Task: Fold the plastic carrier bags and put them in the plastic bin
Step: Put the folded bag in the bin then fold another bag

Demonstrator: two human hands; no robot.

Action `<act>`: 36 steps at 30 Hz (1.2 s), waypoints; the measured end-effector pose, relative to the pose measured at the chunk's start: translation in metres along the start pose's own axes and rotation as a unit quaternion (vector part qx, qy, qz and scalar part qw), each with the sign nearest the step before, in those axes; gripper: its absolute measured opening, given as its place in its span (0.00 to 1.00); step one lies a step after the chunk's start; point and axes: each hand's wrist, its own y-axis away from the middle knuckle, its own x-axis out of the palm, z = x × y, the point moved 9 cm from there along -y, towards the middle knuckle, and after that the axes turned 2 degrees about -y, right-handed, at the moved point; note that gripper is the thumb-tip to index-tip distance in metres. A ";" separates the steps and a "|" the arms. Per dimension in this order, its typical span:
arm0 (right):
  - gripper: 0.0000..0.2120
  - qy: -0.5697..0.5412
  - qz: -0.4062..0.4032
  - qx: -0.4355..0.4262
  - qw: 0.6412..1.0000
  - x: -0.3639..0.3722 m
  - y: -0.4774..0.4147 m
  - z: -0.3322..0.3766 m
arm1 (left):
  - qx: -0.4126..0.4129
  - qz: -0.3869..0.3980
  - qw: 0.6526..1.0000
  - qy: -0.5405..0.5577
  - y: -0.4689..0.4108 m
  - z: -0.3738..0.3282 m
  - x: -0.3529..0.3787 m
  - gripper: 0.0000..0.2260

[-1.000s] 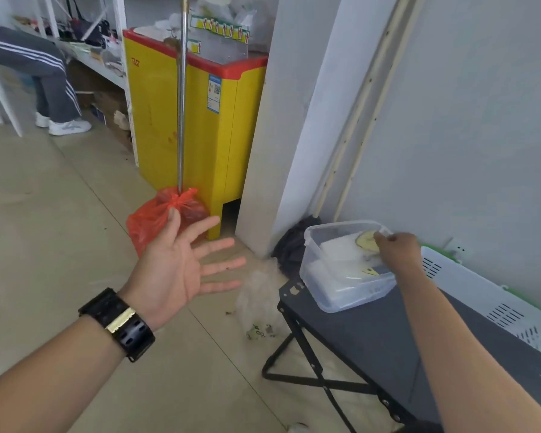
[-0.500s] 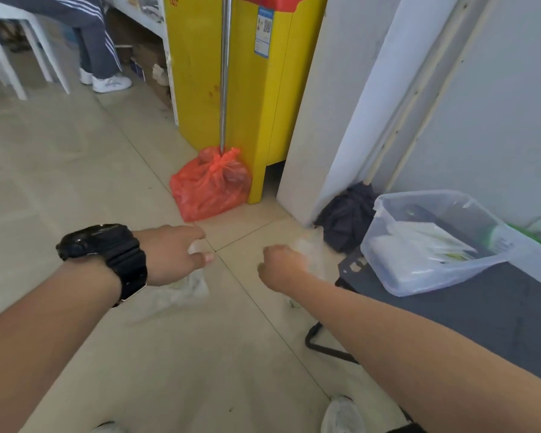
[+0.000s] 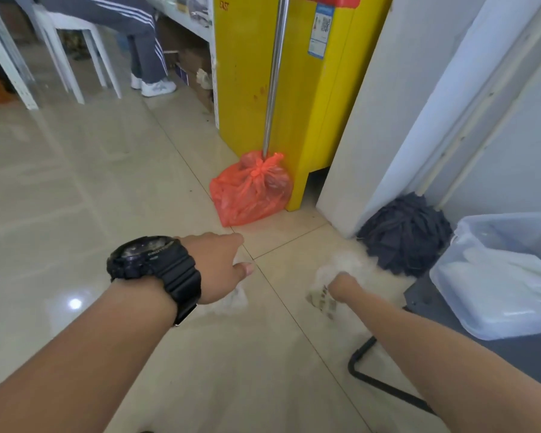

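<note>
Right hand [image 3: 341, 285] fisted on crumpled clear bag [image 3: 338, 264]; left hand [image 3: 219, 267] curled onto 2nd bag [image 3: 233, 303], both at floor [image 3: 107, 182]. Bin [image 3: 469, 320] on table [image 3: 512, 354], my right. Risk: slick film slips my pinch, bunches, spoils fold.

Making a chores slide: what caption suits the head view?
Right hand grips a clear carrier bag near the floor; left hand reaches for a second bag; plastic bin alongside.

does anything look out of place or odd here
A crumpled clear bag gripped by the right hand and a second clear bag under the left hand lie on the floor, not in the plastic bin. Oddest: a red bag knotted round the foot of a metal pole.
</note>
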 end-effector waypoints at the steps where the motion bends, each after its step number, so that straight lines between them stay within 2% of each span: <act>1: 0.16 -0.053 -0.010 -0.014 0.998 -0.016 0.011 0.023 | 0.002 0.002 1.000 0.007 0.000 -0.001 -0.001 0.24; 3: 0.15 -0.186 -0.040 -0.051 0.980 -0.059 0.058 0.070 | 0.007 0.009 0.999 0.032 0.001 -0.003 -0.001 0.27; 7: 0.18 -0.398 0.035 -0.178 0.900 -0.113 0.184 0.138 | 0.022 -0.023 0.987 0.157 0.003 0.009 -0.009 0.39; 9: 0.19 -0.466 0.067 -0.215 0.856 -0.129 0.235 0.137 | 0.059 -0.061 0.959 0.272 0.011 0.012 -0.022 0.45; 12: 0.12 -0.539 0.030 -0.234 0.808 -0.145 0.276 0.105 | 0.144 -0.111 0.896 0.405 0.034 0.001 -0.046 0.40; 13: 0.09 -0.550 -0.001 -0.229 0.803 -0.147 0.283 0.089 | 0.149 -0.137 0.885 0.418 0.040 0.001 -0.053 0.37; 15: 0.08 -0.571 -0.051 -0.221 0.789 -0.149 0.292 0.061 | 0.165 -0.163 0.886 0.402 0.052 -0.005 -0.058 0.35; 18: 0.08 -0.603 -0.090 -0.204 0.766 -0.151 0.300 0.030 | 0.191 -0.101 0.921 0.325 0.063 -0.031 -0.039 0.47; 19: 0.08 -0.608 -0.098 -0.206 0.761 -0.153 0.303 0.025 | 0.193 -0.108 0.934 0.282 0.067 -0.039 -0.036 0.46; 20: 0.09 -0.604 -0.104 -0.210 0.761 -0.156 0.306 0.022 | 0.187 -0.146 0.943 0.232 0.069 -0.043 -0.037 0.40; 21: 0.09 -0.593 -0.110 -0.213 0.769 -0.160 0.309 0.021 | 0.181 -0.216 0.941 0.189 0.071 -0.042 -0.047 0.28; 22: 0.08 -0.569 -0.124 -0.215 0.784 -0.165 0.311 0.020 | 0.166 -0.290 0.929 0.157 0.075 -0.038 -0.061 0.14; 23: 0.08 -0.530 -0.148 -0.218 0.806 -0.172 0.314 0.018 | 0.138 -0.340 0.919 0.148 0.077 -0.029 -0.072 0.04; 24: 0.08 -0.478 -0.180 -0.226 0.829 -0.179 0.314 0.017 | 0.119 -0.364 0.910 0.158 0.077 -0.020 -0.079 0.04; 26: 0.08 -0.382 -0.230 -0.247 0.860 -0.191 0.314 0.020 | 0.091 -0.347 0.921 0.151 0.071 -0.002 -0.083 0.09; 28: 0.06 -0.324 -0.272 -0.264 0.867 -0.199 0.310 0.023 | 0.054 -0.320 0.940 0.104 0.065 0.013 -0.084 0.12; 30: 0.06 -0.282 -0.301 -0.287 0.864 -0.202 0.313 0.032 | 0.049 -0.340 0.936 0.078 0.068 0.016 -0.089 0.04; 31: 0.06 -0.277 -0.294 -0.308 0.861 -0.200 0.315 0.040 | 0.075 -0.349 0.929 0.095 0.071 0.006 -0.092 0.06; 33: 0.08 -0.268 -0.255 -0.366 0.854 -0.186 0.324 0.062 | 0.159 -0.315 0.911 0.215 0.072 -0.029 -0.089 0.21; 34: 0.08 -0.251 -0.239 -0.399 0.849 -0.176 0.330 0.075 | 0.197 -0.294 0.891 0.284 0.075 -0.049 -0.088 0.22; 36: 0.06 -0.227 -0.219 -0.452 0.834 -0.161 0.341 0.096 | 0.253 -0.295 0.850 0.355 0.078 -0.078 -0.090 0.14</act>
